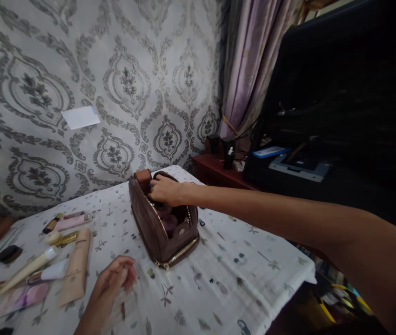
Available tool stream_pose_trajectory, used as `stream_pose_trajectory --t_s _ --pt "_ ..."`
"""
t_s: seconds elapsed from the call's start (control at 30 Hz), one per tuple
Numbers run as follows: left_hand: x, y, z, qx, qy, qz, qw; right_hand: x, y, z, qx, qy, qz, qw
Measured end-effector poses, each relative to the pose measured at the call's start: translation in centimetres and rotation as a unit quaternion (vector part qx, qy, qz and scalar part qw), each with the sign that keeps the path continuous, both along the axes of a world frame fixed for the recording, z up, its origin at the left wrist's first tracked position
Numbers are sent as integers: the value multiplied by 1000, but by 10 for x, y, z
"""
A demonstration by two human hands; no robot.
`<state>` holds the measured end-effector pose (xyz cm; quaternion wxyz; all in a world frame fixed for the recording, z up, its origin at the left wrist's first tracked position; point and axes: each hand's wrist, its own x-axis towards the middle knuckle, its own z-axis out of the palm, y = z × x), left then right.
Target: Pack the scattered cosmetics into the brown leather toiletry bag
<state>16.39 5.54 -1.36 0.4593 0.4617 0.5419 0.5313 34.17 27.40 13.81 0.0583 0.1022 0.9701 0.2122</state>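
A brown zip-up cosmetics bag (157, 232) stands open on the white patterned tablecloth (218, 274). My right hand (164, 190) reaches across and into the bag's open top, its fingers curled down inside; what they grip is hidden. Pinkish items show inside the bag. My left hand (116, 277) rests on the cloth in front of the bag, its fingers loosely curled and holding nothing, just right of a beige tube (76, 267).
Several cosmetics lie at the left: a pink tube (72, 222), gold-capped items (65, 238), a cream tube (23, 274), a black compact (8, 254). The table's right edge drops off near a dark desk with a monitor (344, 93). Patterned wall behind.
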Motion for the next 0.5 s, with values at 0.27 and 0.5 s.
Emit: stream_pose_trajectory --t_s 0.27,0.5 --pt "-2 2 -2 -12 21 -16 1000 -4 7 -22 24 -45 -5 999" --pt "1 -1 3 -4 40 -23 999 -9 10 -37 39 -22 1 999"
